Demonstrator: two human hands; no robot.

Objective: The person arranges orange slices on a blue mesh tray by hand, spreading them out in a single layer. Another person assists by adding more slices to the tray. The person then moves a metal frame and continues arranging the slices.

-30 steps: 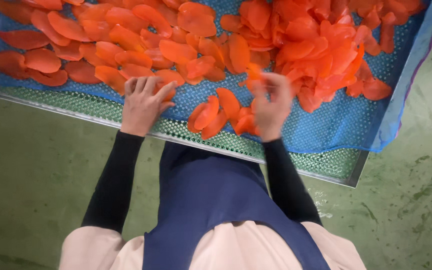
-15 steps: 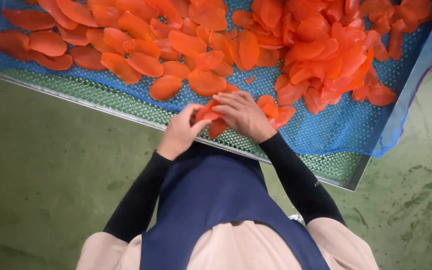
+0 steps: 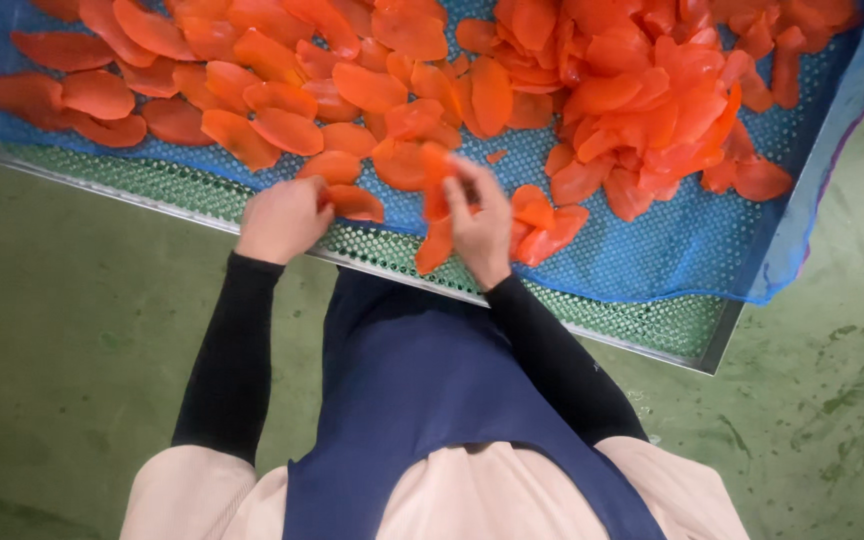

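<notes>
Orange fruit slices point(image 3: 422, 215) near the mesh tray's point(image 3: 642, 325) front edge: my left hand point(image 3: 282, 220) pinches one, my right hand point(image 3: 482, 225) grips another; I'd lay them flat, unoverlapped.

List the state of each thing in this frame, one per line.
left hand: closed on a slice at the tray edge
right hand: gripping orange slices
orange slices: spread flat at left, heaped at right
blue mesh: laid over the tray
metal tray: perforated, on green floor
</notes>
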